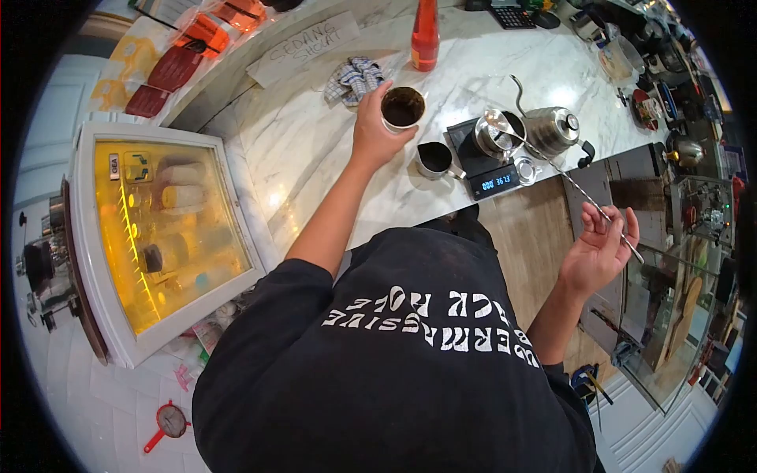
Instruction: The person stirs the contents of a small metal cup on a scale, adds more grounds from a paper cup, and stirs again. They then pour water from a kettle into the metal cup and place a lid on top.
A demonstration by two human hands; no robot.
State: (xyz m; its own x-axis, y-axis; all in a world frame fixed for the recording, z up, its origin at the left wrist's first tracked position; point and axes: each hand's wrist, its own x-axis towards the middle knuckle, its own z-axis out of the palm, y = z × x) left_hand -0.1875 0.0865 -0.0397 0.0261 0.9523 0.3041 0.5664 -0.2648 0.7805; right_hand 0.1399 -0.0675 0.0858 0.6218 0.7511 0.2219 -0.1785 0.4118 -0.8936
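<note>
With the left hand [377, 134], gripping a cup [403, 106] with a dark brown inside, held over the counter [303, 138]. With the right hand [597, 248], pinching a long twisted spoon [587, 195] near its outer end, beyond the counter's edge and pointed toward a shiny vessel [487, 142] on the scale [497, 182]; too cluttered there to tell whether touching. Probably gripped by the side to leave the cup's mouth open to view; pinched far out, likely for reach and light control. Presumably placed on the scale for weighing, with the lit display turned toward the body for easy reading. Between cup and scale, a small steel pitcher [434, 162]. Crowded close beside the vessel, a gooseneck kettle [550, 132], with its black handle near the spoon's shaft and perhaps in its way. Farther back, a red bottle [425, 43]; just beside the left hand, a checked cloth [355, 79]. Off to the left, a glass-fronted fridge [169, 229].
</note>
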